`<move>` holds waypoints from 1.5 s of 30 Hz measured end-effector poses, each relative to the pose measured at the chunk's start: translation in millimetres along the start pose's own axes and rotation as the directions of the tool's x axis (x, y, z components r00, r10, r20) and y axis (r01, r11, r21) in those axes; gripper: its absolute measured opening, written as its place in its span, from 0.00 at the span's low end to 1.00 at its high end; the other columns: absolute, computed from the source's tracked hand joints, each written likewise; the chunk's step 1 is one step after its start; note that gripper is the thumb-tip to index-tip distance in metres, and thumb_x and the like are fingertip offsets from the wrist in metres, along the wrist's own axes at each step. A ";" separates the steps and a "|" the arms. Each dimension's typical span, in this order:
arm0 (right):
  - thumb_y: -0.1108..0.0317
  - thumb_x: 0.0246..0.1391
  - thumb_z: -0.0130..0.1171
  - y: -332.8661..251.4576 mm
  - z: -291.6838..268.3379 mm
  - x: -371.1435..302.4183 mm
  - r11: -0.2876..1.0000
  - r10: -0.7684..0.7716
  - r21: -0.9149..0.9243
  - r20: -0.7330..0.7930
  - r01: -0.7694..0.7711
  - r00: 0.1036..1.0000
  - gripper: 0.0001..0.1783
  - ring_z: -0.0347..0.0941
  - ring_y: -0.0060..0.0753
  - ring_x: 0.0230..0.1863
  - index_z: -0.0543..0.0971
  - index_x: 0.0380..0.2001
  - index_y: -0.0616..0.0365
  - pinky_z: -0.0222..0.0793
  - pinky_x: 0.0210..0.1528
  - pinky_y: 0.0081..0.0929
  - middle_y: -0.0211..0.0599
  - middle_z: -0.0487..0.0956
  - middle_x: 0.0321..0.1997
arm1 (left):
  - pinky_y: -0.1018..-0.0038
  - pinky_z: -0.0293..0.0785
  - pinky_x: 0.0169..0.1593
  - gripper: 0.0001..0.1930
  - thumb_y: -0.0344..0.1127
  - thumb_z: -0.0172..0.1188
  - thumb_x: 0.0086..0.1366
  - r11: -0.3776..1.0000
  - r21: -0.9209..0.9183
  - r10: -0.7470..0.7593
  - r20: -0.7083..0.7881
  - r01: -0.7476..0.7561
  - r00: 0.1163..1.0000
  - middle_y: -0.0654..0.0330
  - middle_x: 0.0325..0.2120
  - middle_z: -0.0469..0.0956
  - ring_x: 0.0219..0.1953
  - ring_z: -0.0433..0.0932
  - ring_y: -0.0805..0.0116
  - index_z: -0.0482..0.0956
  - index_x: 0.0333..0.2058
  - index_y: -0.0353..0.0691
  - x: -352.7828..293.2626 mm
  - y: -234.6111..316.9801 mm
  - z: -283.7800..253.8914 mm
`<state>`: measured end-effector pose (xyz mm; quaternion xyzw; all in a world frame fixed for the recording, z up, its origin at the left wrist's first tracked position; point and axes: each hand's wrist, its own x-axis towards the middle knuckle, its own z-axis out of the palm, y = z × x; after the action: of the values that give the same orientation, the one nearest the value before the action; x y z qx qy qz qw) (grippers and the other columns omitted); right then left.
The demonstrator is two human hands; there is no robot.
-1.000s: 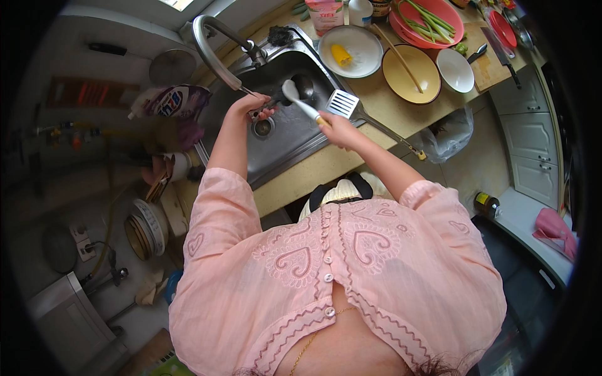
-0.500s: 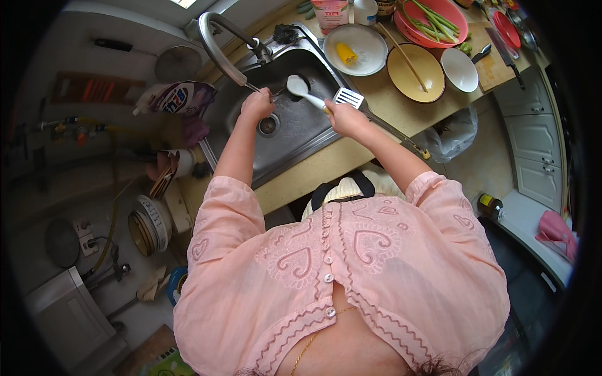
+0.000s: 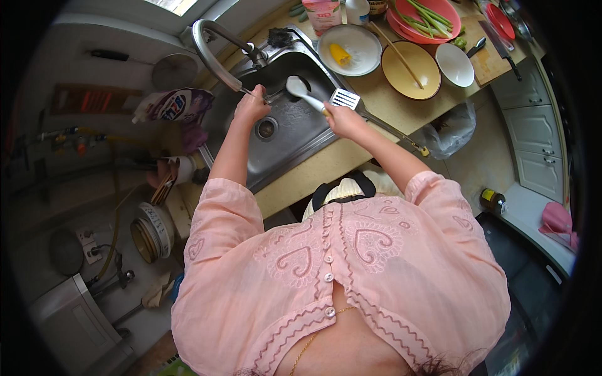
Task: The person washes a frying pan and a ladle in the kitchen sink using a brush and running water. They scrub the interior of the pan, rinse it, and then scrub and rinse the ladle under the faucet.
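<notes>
Over the steel sink (image 3: pixel 295 150), my right hand (image 3: pixel 343 121) is closed around the handle of a white spoon (image 3: pixel 297 86), its rounded head pointing away to the left. My left hand (image 3: pixel 253 106) is closed just under the end of the curved faucet (image 3: pixel 216 66). What its fingers hold, if anything, is too small to make out. Water splashes on the sink floor beside the left hand, above the drain (image 3: pixel 266 128). Right beside my right hand, a slotted spatula (image 3: pixel 344 99) lies across the sink's right rim, its handle running toward the counter's front edge.
To the right stand a white bowl with a yellow piece (image 3: pixel 370 53) inside, a yellow bowl (image 3: pixel 395 69) with chopsticks across it and a small white bowl (image 3: pixel 454 66). Behind them is a pink basin (image 3: pixel 448 9) of green stalks. A knife (image 3: pixel 500 47) lies on a cutting board (image 3: pixel 492 66).
The view has shifted slightly. Both hands keep nearly the same places over the sink, and the white spoon stays in my right hand. More splashing water shows on the sink floor.
</notes>
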<state>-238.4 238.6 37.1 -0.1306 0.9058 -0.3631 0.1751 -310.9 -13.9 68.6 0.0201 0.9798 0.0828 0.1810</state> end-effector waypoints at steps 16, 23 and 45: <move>0.67 0.49 0.49 -13.1 2.5 -12.1 0.997 0.003 -0.077 0.073 0.002 0.997 0.24 0.73 0.53 0.35 0.65 0.52 0.55 0.68 0.36 0.44 0.51 0.76 0.32 | 0.59 0.69 0.39 0.24 0.30 0.55 0.48 0.979 -0.201 -0.002 -0.032 -0.005 0.999 0.47 0.30 0.76 0.38 0.74 0.49 0.62 0.46 0.42 -24.1 -25.4 16.5; 0.66 0.50 0.51 4.8 -8.8 -17.8 0.996 -0.025 0.080 -0.060 0.030 0.998 0.24 0.72 0.54 0.35 0.66 0.52 0.57 0.68 0.37 0.42 0.54 0.76 0.32 | 0.63 0.70 0.42 0.21 0.35 0.58 0.48 0.992 -0.125 0.020 -0.059 -0.027 0.998 0.50 0.33 0.77 0.40 0.75 0.53 0.68 0.42 0.40 -11.3 -2.6 19.8; 0.67 0.51 0.48 -29.4 25.7 -20.9 0.992 -0.125 -0.011 -0.050 0.125 0.991 0.26 0.73 0.55 0.28 0.62 0.55 0.58 0.67 0.31 0.46 0.55 0.75 0.25 | 0.61 0.70 0.46 0.22 0.34 0.60 0.45 0.957 -0.251 -0.185 -0.134 0.148 0.974 0.46 0.39 0.75 0.44 0.73 0.50 0.68 0.41 0.37 -19.2 -12.6 16.8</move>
<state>-205.7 209.9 45.1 -0.1785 0.9014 -0.3729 0.1285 -287.1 -25.1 57.7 -0.0912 0.9720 0.1860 0.1113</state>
